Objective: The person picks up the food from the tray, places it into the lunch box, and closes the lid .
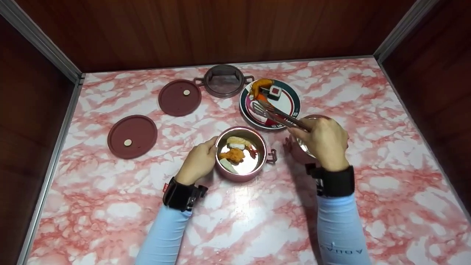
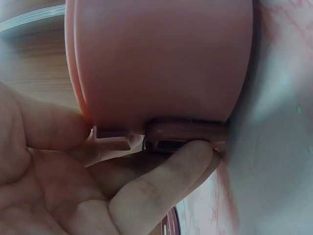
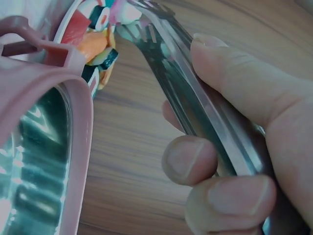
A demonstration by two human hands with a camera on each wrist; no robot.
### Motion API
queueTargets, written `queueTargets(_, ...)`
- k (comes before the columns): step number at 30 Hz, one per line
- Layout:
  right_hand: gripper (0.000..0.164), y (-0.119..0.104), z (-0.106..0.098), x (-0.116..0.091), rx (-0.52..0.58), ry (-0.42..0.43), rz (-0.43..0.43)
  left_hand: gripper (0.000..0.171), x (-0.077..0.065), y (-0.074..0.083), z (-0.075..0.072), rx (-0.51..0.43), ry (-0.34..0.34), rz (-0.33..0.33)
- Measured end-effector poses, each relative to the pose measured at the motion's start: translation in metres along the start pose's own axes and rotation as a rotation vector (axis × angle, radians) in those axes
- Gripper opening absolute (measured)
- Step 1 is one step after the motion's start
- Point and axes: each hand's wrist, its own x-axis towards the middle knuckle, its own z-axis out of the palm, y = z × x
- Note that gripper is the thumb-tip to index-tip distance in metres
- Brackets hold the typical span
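Note:
My left hand (image 1: 198, 162) holds the side handle (image 2: 188, 131) of a pink pot (image 1: 239, 177), its fingers around the handle in the left wrist view. Inside the pot lie a toy fried drumstick (image 1: 233, 155) and several other food pieces. My right hand (image 1: 325, 143) grips metal tongs (image 1: 289, 119). Their slotted ends reach over a dark-rimmed plate (image 1: 297, 107), right at a pink and white food piece (image 3: 126, 12). Also on the plate are a sushi roll (image 1: 275, 92) and an orange-brown fried piece (image 1: 263, 84).
A second pink pot (image 1: 302, 156) stands under my right hand, partly hidden by it. Two dark red lids (image 1: 176, 103) with pale knobs lie at the left. Behind, touching distance from the plate, sits a see-through two-handled piece (image 1: 223, 91). Wooden panels border the marbled table.

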Motion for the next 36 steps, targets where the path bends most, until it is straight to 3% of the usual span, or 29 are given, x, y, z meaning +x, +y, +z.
queueTargets(6,0.035,0.002,-0.009,-0.016,0.044,0.020,0.006,0.042,-0.001,0.000,0.001,0.002,0.002,0.016)
queueTargets(13,0.039,0.007,-0.027,-0.021,0.234,-0.005,0.024,0.042,-0.002,0.000,0.001,0.003,0.005,0.024)
queueTargets(21,0.038,0.018,-0.049,-0.028,0.413,-0.082,0.108,0.043,0.000,0.000,0.000,-0.006,-0.009,0.010)
queueTargets(30,0.032,0.023,-0.059,-0.032,0.406,-0.115,0.040,0.043,-0.001,0.000,-0.001,0.000,-0.009,0.004)
queueTargets(36,0.036,0.025,-0.061,-0.032,0.367,-0.172,0.010,0.043,-0.001,0.000,0.000,-0.002,-0.004,0.014)
